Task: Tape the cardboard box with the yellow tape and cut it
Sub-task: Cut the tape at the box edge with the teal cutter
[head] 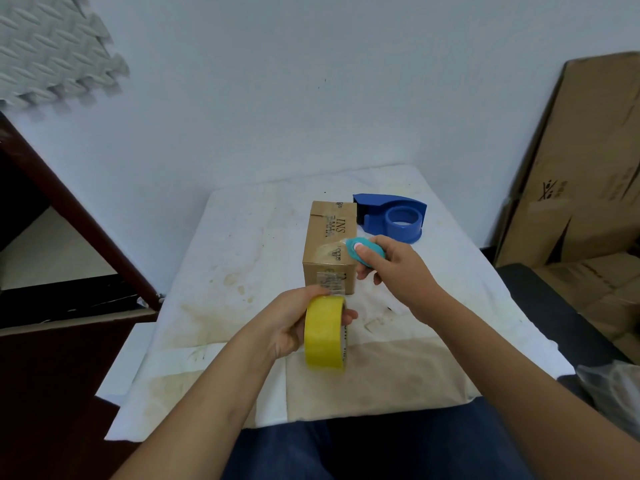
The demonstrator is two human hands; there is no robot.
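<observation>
- Cutting step in hand, by the look of it: small brown cardboard box (330,242) sitting mid-table, translucent tape strip running over its top and down the near face.
- Left hand (294,323) wrapped around the round yellow tape roll (325,332), fingers (348,315) curled closed through the core, roll held just below the box's near bottom edge, tape seemingly drawn taut from box to roll.
- Right hand (391,266) clamped shut on a small teal plastic cutter (363,252), thumb pressed on its top, tip touching the box's right upper edge.
- Blade itself too small to make out; exposed or not, cannot tell.
- Next move, at a guess: bringing the cutter down to the stretch between box and roll, keeping tension with the left hand, slicing across close to the cardboard.
- Risk: slack tape folding on itself, or the light box sliding under the pull.
- Behind the box, touching or just beside it: blue plastic tape dispenser (394,216), with no roll visible in it.
- Table (242,258) covered in white cloth, stained yellowish, a beige patch along the near edge.
- Room: pale wall, grey foam mats (52,53) upper left, flattened cardboard sheets (581,161) leaning at right, dark wooden furniture (69,220) at left.
</observation>
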